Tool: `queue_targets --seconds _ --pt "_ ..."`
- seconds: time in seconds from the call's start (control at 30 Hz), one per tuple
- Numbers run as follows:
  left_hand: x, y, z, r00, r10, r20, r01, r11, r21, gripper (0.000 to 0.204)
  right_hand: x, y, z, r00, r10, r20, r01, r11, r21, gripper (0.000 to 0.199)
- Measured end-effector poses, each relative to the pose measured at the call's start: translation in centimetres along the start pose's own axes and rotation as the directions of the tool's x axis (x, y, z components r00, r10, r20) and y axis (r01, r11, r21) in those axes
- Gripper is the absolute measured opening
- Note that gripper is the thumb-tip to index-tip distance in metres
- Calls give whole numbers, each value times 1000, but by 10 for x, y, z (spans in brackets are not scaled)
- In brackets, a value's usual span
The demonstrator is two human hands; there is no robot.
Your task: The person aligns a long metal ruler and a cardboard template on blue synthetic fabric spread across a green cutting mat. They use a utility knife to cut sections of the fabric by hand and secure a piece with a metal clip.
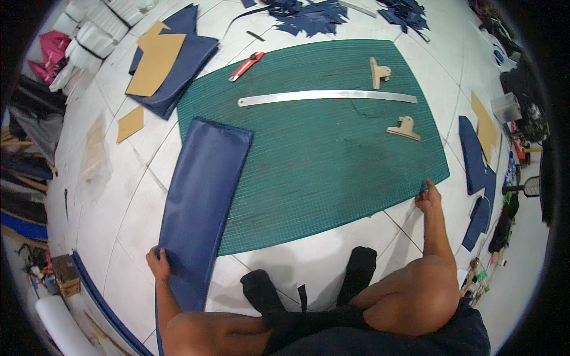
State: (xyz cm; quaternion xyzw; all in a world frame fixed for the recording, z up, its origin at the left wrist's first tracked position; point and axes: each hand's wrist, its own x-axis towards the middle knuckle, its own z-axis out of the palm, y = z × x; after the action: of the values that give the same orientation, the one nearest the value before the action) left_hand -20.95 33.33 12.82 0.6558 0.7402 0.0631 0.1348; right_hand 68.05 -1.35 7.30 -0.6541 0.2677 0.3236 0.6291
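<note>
Head view looks down on a person seated on a white tiled floor (119,213), bare knees and black-socked feet at the lower edge. Nearest, the left hand (158,263) pinches the near left edge of a long navy-blue rectangular fabric panel (205,196), fingers closed on the cloth; the panel runs up and away from that hand, its far end lying over the left edge of a large green gridded cutting mat (320,148). The right hand (427,197) rests at the mat's near right corner, fingertips curled on its edge; whether it grips or only touches the mat cannot be told.

Beyond the right hand, on the mat, lies a tan clip (404,128), then a long curved metal ruler (326,97) spanning the mat's width, with a second tan clip (378,72) just past it. Farther up and toward the left hand's side sits a red utility knife (246,66) at the mat's far left corner. Off the mat, beyond the left hand, a brown cardboard pattern (155,64) lies on folded navy fabric (178,77). Navy scraps (312,16) lie farthest away.
</note>
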Motion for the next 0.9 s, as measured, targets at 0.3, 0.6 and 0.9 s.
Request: queue_targets --seconds 0.3,0.6,0.9 --pt "16 -18 5 996 -16 90 29 988 -151 32 -36 2 76 721 -503 -477 469 861 -199 60" --pt "15 -10 3 982 -25 188 62 978 -197 29 60 -68 80 487 -855 -176 557 459 -692 78" --pt "-8 18 4 974 104 203 -45 960 -276 42 28 -138 156 344 -911 226 86 -209 -974 68"
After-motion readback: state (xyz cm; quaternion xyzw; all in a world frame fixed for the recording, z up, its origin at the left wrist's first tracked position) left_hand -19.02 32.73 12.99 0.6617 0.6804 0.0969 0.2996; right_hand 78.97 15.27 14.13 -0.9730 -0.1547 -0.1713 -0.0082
